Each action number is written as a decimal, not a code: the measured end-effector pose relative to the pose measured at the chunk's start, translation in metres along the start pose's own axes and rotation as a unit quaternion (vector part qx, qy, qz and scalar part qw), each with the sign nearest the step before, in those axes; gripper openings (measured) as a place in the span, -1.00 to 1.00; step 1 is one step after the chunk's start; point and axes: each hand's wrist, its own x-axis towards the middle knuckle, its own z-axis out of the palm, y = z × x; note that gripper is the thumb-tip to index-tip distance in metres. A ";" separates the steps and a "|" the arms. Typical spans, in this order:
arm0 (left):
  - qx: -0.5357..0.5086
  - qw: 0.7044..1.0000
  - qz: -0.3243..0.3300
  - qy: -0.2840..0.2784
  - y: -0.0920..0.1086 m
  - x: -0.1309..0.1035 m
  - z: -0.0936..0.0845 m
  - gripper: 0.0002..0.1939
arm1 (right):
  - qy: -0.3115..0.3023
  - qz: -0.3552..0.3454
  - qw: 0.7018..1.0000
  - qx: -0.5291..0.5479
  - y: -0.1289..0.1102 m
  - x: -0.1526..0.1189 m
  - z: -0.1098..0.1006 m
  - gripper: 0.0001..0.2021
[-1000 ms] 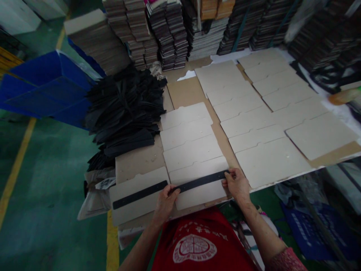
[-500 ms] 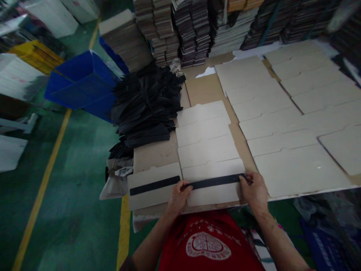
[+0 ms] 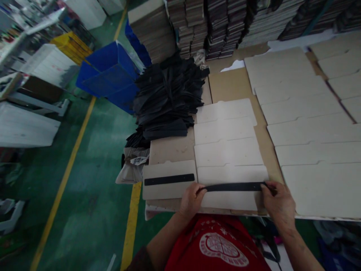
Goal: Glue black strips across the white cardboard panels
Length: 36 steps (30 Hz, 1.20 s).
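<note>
At your far left, a yellow crate [image 3: 72,45] sits on the green floor [image 3: 93,158], with a blue bin [image 3: 108,69] nearer you and to its right. A wrapped bundle [image 3: 132,165] hangs against the left end of the table [image 3: 165,204]. Just right of it, a large loose heap of black strips [image 3: 170,94] lies towards the back. In front of the heap, near the edge closest to you, one pale board [image 3: 167,192] lies flat with a single dark strip [image 3: 169,179] along it.

Next comes your left hand [image 3: 193,199], pinching the left end of the long black strip [image 3: 234,186] between thumb and fingers. That strip stretches between your hands, bowed slightly, across the nearest board of a middle column of overlapping boards [image 3: 227,150]; whether its middle touches the board, you cannot tell from here. Below it is your red apron [image 3: 214,241]. Your right hand [image 3: 278,201] pinches the strip's right end. Farther right, more overlapping pale panels [image 3: 321,182] cover that side, and behind them tall stacks [image 3: 273,26] line the back.
</note>
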 end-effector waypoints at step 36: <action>0.186 0.980 0.041 -0.059 0.034 0.016 0.015 -0.72 | -0.102 -0.033 0.994 -0.014 -0.011 0.005 -0.006 -0.73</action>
